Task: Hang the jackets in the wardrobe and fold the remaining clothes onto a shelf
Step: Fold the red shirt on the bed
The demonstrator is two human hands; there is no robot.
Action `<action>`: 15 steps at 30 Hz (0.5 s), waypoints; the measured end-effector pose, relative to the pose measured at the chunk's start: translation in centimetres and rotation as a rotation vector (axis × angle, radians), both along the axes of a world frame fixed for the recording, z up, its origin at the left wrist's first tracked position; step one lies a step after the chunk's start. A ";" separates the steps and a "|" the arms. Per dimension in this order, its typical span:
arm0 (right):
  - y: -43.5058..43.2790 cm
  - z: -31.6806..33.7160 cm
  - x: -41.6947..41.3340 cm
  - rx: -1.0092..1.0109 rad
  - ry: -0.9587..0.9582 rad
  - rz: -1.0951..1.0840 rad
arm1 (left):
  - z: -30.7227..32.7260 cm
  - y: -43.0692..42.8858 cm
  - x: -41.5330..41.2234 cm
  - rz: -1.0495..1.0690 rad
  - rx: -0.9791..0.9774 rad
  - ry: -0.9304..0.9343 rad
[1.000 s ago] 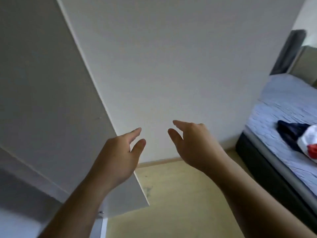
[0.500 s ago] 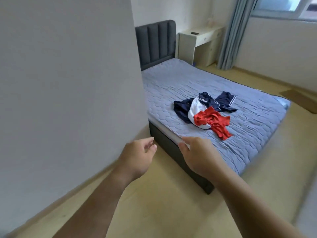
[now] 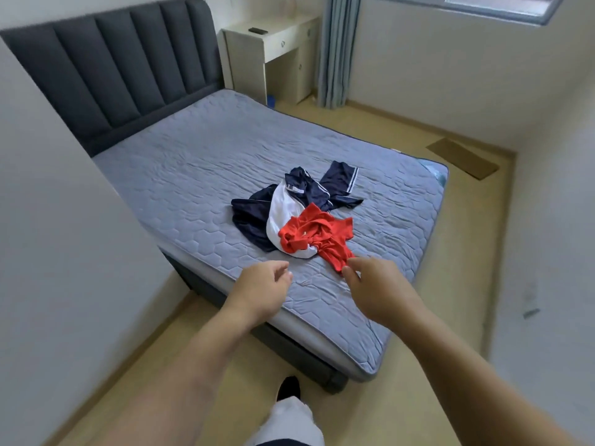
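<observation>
Left grip [image 3: 261, 292] and right grip [image 3: 377, 292] hang loosely curled, holding nothing, above the bed [image 3: 193, 175] edge. The red shirt [image 3: 317, 235] lies just ahead of the right grip, atop a white garment [image 3: 283, 209] and a navy garment [image 3: 251, 218].

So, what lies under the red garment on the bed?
The red garment lies partly on a white garment, partly on the bed cover. Navy clothes lie under the white one. Anything deeper is hidden.

Bare forearms all the way to the left grip [image 3: 260, 292] and right grip [image 3: 381, 294]. Lower down there's one leg in loose white trousers [image 3: 289, 420], with a black shoe or sock [image 3: 288, 386] poking out front, can't tell which.
</observation>
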State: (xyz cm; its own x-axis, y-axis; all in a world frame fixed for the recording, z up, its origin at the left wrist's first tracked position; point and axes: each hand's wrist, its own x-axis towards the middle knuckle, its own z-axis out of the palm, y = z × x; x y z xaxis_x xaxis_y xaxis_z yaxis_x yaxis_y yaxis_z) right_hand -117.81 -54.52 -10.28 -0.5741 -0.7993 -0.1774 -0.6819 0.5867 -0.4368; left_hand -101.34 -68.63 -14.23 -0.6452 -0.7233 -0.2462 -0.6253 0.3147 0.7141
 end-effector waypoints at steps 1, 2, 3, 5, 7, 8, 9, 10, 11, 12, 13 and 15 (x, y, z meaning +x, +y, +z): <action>-1.1 -0.3 -1.9 0.027 -0.001 -0.008 | -0.7 -1.7 -2.3 -0.029 0.019 -0.033; -2.1 -0.7 -3.7 0.046 -0.009 -0.022 | -1.3 -3.2 -4.4 -0.058 0.031 -0.062; -3.0 -1.1 -5.5 0.062 -0.015 -0.037 | -1.9 -4.7 -6.6 -0.084 0.043 -0.087; -5.0 -2.0 -9.0 0.088 -0.026 -0.058 | -2.9 -7.3 -10.7 -0.109 0.070 -0.123; -6.8 -3.2 -12.7 0.115 -0.054 -0.063 | -3.8 -9.4 -14.5 -0.111 0.085 -0.135; -7.7 -3.9 -14.5 0.130 -0.068 -0.058 | -4.3 -10.2 -16.3 -0.111 0.092 -0.143; -8.6 -4.6 -16.4 0.147 -0.084 -0.049 | -5.0 -11.0 -18.2 -0.111 0.100 -0.156; -9.5 -5.6 -18.4 0.161 -0.102 -0.043 | -6.0 -11.6 -20.0 -0.116 0.112 -0.166; -10.4 -6.6 -20.5 0.176 -0.121 -0.040 | -7.0 -12.2 -21.7 -0.120 0.125 -0.179; -11.3 -7.9 -22.6 0.193 -0.139 -0.034 | -8.1 -12.6 -23.3 -0.118 0.138 -0.196; -12.1 -9.4 -24.8 0.218 -0.157 -0.025 | -9.4 -13.0 -25.0 -0.102 0.153 -0.218; -13.9 -13.0 -29.6 0.280 -0.192 -0.003 | -12.6 -13.7 -28.5 -0.056 0.190 -0.266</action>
